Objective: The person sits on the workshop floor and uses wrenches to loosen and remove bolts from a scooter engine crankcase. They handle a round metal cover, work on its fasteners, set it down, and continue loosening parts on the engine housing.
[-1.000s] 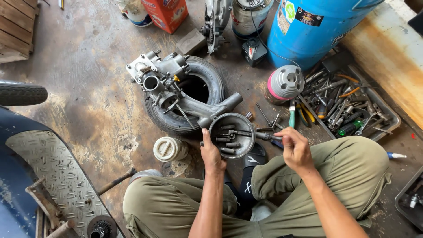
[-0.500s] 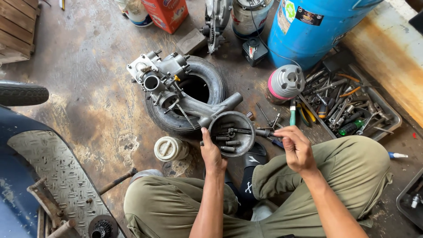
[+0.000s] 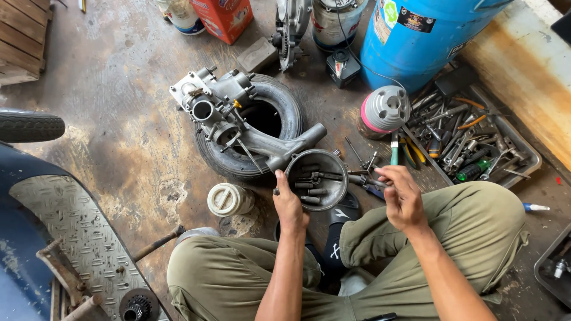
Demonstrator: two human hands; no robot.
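I sit on the floor before a grey metal engine casing [image 3: 238,116] that rests on a small black tyre [image 3: 285,101]. Its round drum-shaped end [image 3: 316,178] faces up and shows bolts and shafts inside. My left hand [image 3: 289,205] grips the drum's near rim. My right hand [image 3: 399,196] holds a slim metal tool [image 3: 363,179] whose tip reaches into the drum from the right.
A metal tray [image 3: 523,156] of screwdrivers, pliers and sockets lies at the right. A blue barrel [image 3: 416,35] and a grey finned cylinder [image 3: 385,110] stand behind. A white round cap [image 3: 228,199] lies at the left, beside a blue scooter floorboard [image 3: 59,238].
The drum end has tipped more upright toward me, and my right hand has moved in a little with the tool at the drum's right side.
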